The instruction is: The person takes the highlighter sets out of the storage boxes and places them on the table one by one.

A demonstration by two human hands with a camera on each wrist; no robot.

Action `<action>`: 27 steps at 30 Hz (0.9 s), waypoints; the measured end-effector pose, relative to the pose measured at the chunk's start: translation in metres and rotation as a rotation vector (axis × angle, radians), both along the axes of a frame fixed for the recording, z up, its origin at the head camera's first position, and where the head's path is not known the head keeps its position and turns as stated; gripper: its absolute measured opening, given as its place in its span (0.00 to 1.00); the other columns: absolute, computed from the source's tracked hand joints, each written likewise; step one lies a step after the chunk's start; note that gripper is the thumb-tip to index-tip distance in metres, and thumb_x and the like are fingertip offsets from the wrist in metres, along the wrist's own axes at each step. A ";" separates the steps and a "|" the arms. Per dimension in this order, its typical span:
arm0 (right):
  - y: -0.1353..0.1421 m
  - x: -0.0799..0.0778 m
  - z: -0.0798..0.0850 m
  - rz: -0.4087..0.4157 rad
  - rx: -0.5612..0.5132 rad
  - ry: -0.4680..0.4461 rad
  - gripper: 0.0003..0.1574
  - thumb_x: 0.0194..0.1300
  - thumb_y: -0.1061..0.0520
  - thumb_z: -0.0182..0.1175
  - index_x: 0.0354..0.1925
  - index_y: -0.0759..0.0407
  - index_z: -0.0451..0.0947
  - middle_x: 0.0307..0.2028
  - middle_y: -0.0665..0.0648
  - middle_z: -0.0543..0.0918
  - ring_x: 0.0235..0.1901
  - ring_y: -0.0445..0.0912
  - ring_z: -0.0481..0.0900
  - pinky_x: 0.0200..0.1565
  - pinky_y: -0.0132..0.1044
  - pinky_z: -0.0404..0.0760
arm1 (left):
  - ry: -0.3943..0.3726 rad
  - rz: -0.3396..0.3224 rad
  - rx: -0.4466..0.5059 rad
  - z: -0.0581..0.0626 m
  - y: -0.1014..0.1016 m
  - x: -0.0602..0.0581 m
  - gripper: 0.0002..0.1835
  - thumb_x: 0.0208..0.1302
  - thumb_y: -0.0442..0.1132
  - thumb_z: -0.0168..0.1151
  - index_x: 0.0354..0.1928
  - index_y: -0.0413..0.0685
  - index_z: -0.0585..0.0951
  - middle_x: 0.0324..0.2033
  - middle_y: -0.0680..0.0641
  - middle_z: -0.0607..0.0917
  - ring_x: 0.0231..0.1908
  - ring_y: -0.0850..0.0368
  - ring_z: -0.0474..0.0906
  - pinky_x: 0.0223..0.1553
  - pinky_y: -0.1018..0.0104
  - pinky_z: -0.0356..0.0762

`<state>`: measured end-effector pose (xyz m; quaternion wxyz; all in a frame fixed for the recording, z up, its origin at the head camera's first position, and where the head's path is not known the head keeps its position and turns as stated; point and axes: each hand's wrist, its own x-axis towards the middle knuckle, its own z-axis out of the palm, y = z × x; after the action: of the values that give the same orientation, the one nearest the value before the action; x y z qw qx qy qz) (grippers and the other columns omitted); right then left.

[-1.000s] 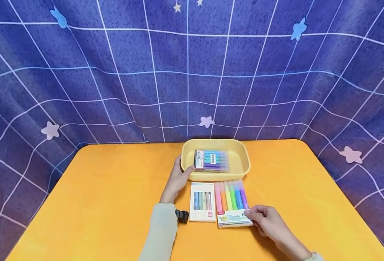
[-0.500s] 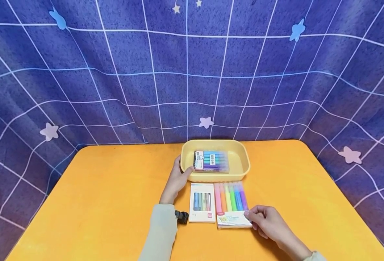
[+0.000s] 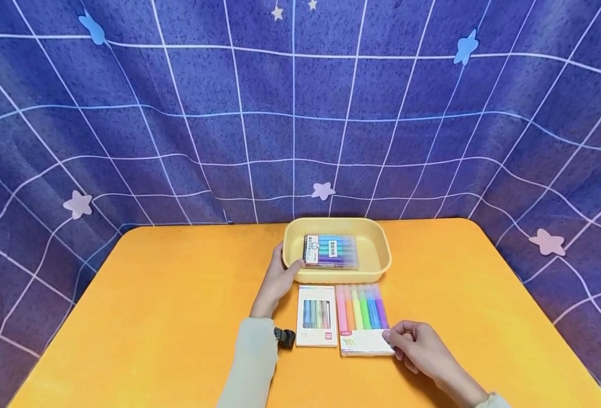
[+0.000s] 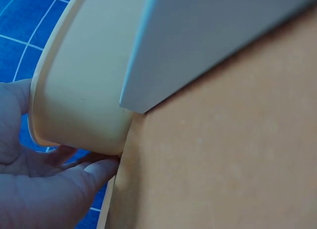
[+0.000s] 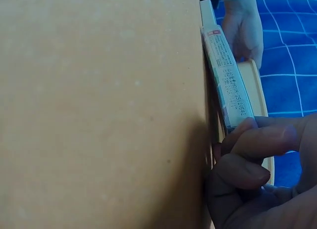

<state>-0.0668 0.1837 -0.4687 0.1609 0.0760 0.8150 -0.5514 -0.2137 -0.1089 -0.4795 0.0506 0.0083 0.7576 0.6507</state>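
Note:
My left hand (image 3: 276, 282) grips the left end of a pale yellow plastic tray (image 3: 377, 266), its thumb over the rim. In the left wrist view, fingers curl beneath the tray's side wall (image 4: 79, 90). Inside the tray lies a clear case of blue, green and purple pens (image 3: 332, 253). My right hand (image 3: 419, 347) pinches the lower right corner of a clear pack of rainbow-coloured markers (image 3: 363, 309), which lies just in front of the tray. The right wrist view shows the pack's printed edge (image 5: 228, 80) by the fingertips.
A white box with a window onto coloured pens (image 3: 317, 334) lies left of the marker pack, near the left wrist's black camera (image 3: 284, 338). Everything is on an orange table (image 3: 178, 306). A blue grid-patterned curtain with stars (image 3: 259, 136) hangs behind.

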 end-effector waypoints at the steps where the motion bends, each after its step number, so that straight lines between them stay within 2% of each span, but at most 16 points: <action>1: 0.000 0.000 0.000 0.003 -0.002 0.000 0.20 0.69 0.47 0.63 0.37 0.66 0.77 0.19 0.51 0.76 0.12 0.39 0.64 0.15 0.27 0.66 | -0.001 0.001 0.002 0.000 0.000 0.000 0.40 0.73 0.42 0.58 0.80 0.54 0.50 0.76 0.42 0.63 0.75 0.43 0.61 0.75 0.43 0.59; 10: 0.001 -0.001 0.001 0.002 0.005 0.015 0.18 0.70 0.50 0.62 0.39 0.66 0.79 0.19 0.51 0.77 0.11 0.39 0.65 0.14 0.30 0.69 | 0.016 -0.005 0.006 0.001 0.000 -0.003 0.40 0.73 0.42 0.58 0.79 0.53 0.50 0.77 0.41 0.62 0.76 0.42 0.59 0.76 0.43 0.57; 14: 0.001 -0.002 0.005 -0.011 0.024 0.028 0.16 0.69 0.52 0.62 0.43 0.66 0.77 0.19 0.51 0.77 0.11 0.40 0.65 0.14 0.32 0.70 | -0.003 -0.002 -0.007 0.001 0.000 -0.001 0.40 0.73 0.42 0.58 0.80 0.54 0.50 0.76 0.41 0.62 0.75 0.42 0.60 0.75 0.42 0.59; 27: -0.002 -0.010 0.026 -0.003 0.105 0.133 0.14 0.67 0.56 0.65 0.43 0.65 0.77 0.18 0.54 0.77 0.14 0.43 0.72 0.20 0.34 0.75 | -0.002 -0.005 0.011 0.002 -0.001 0.001 0.40 0.73 0.41 0.58 0.80 0.52 0.49 0.76 0.40 0.62 0.76 0.42 0.59 0.76 0.43 0.58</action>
<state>-0.0771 0.1821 -0.4424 0.1012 0.0488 0.8516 -0.5120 -0.2131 -0.1094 -0.4771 0.0530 0.0097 0.7541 0.6545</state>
